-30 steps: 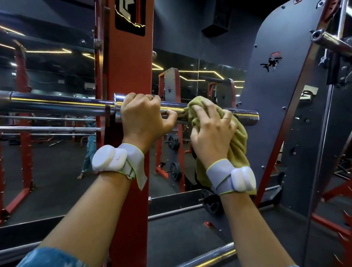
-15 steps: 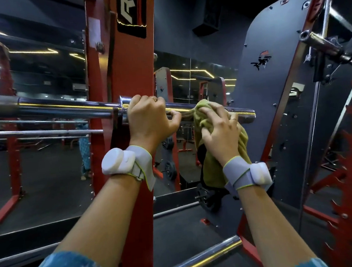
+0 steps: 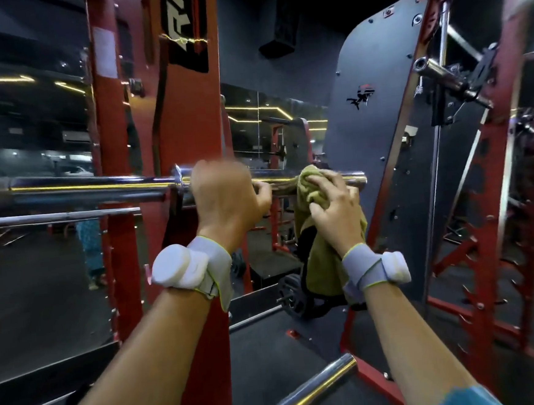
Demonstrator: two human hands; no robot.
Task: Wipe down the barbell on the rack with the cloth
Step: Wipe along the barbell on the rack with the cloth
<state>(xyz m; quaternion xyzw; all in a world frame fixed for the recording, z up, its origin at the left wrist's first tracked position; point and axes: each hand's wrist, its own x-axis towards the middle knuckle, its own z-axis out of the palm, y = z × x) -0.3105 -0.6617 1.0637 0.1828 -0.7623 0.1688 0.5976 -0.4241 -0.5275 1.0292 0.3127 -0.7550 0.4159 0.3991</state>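
In the head view, the barbell (image 3: 98, 190) lies across the red rack upright (image 3: 188, 112), its chrome sleeve running out to the right and ending just past the person's hands. The left hand (image 3: 227, 199) is smeared by motion, but its fingers curl over the bar and the thumb hooks under it, so it grips the steel just beside the upright. The right hand (image 3: 333, 210) has its fingers bent and spread over the bunched top of the green cloth (image 3: 324, 261), pressing it to the sleeve while the rest hangs loose below. The main risk is at the end of the sleeve: the wad sits near the bar's tip, and another outward stroke could carry it off the end, leaving the hand to drop or the cloth to fall toward the weight plate (image 3: 290, 296) below. The grip holds only the top of the cloth, so the hanging tail could also catch on the frame. If the left hand is shifting, as the blur suggests, the bar may roll on its hooks and the wipe would slide without scrubbing. Compared with half a second ago, the cloth and right hand sit closer to the sleeve's end, with the palm lower beneath the bar. The left hand, sharp then, is blurred now, though in the same place by the upright.
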